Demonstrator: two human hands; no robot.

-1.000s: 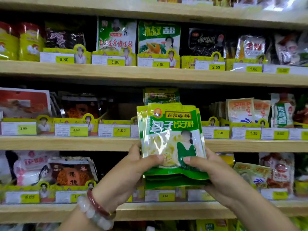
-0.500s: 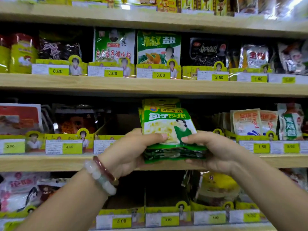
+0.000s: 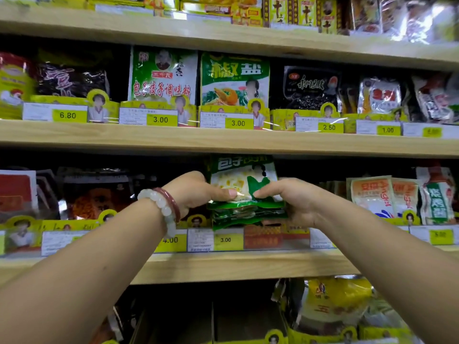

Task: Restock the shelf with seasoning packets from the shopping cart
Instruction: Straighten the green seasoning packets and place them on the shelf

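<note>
1. Since half a second ago, pushed deeper: packets (image 3: 244,192) now partly inside the middle shelf (image 3: 223,266) slot, above the 3.00 tag (image 3: 227,240).
2. Green stack, white dumpling picture in front, edges fanned below.
3. Pinched from both sides: left hand (image 3: 198,192) and right hand (image 3: 295,202), thumbs on front, fingers curled behind.

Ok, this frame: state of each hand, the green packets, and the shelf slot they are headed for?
Left hand: grips the stack, thumb on front.
Right hand: grips the stack's other side.
Green seasoning packets: stacked, upright, held at the shelf mouth, not released.
Middle shelf: slot above the 3.00 tag receiving the stack.
</note>
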